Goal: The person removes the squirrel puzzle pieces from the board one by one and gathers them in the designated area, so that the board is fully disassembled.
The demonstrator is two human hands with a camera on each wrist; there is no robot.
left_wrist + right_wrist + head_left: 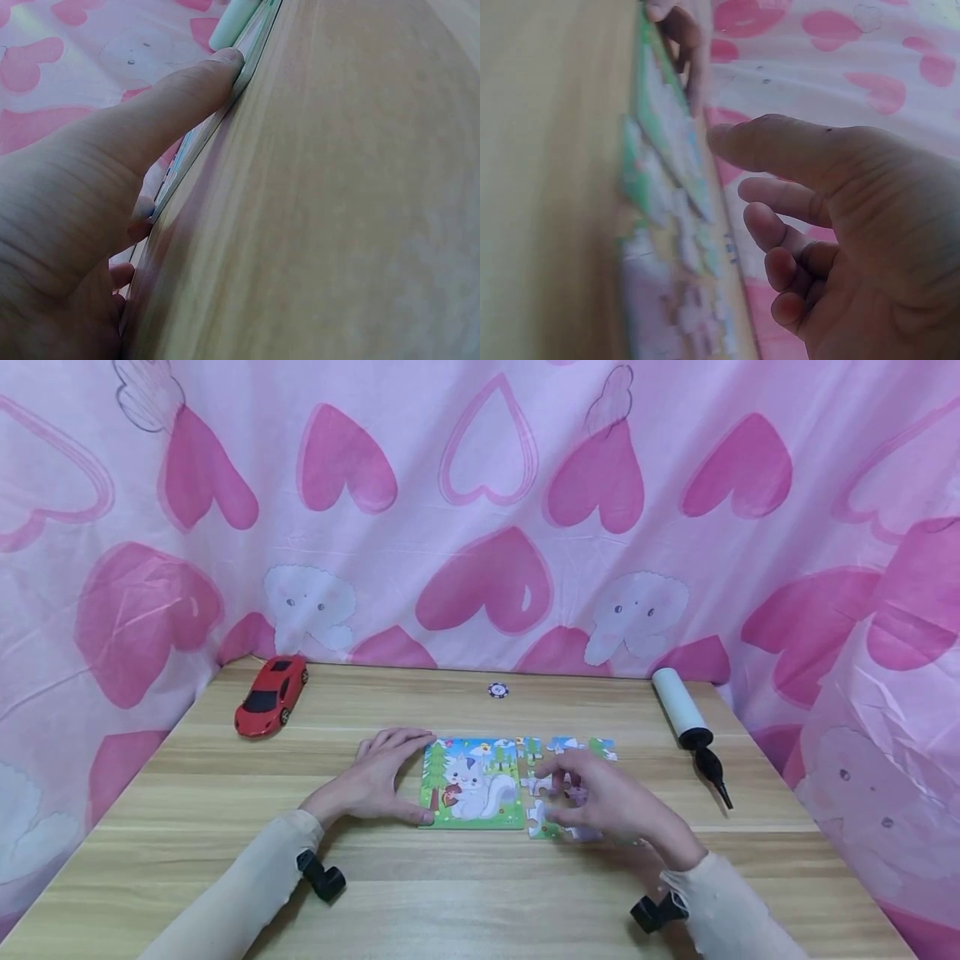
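In the head view, a squirrel picture puzzle board point(480, 789) lies on the wooden table. My left hand point(378, 777) spans its left side, thumb on the near corner and fingertips at the far corner. The left wrist view shows that thumb point(187, 90) stretched straight along the board's edge. Several loose jigsaw pieces point(538, 818) lie just right of the board. Over them hovers my right hand point(600, 793), hiding some. In the right wrist view its fingers point(769, 225) are loosely bent and apart from the thumb, with nothing between them.
A red toy car point(272, 697) stands at the far left of the table. A small round chip point(498, 691) lies behind the board. At the far right lies a white hand pump point(681, 708) with a black nozzle. A pink heart-patterned curtain point(480, 568) encloses the table.
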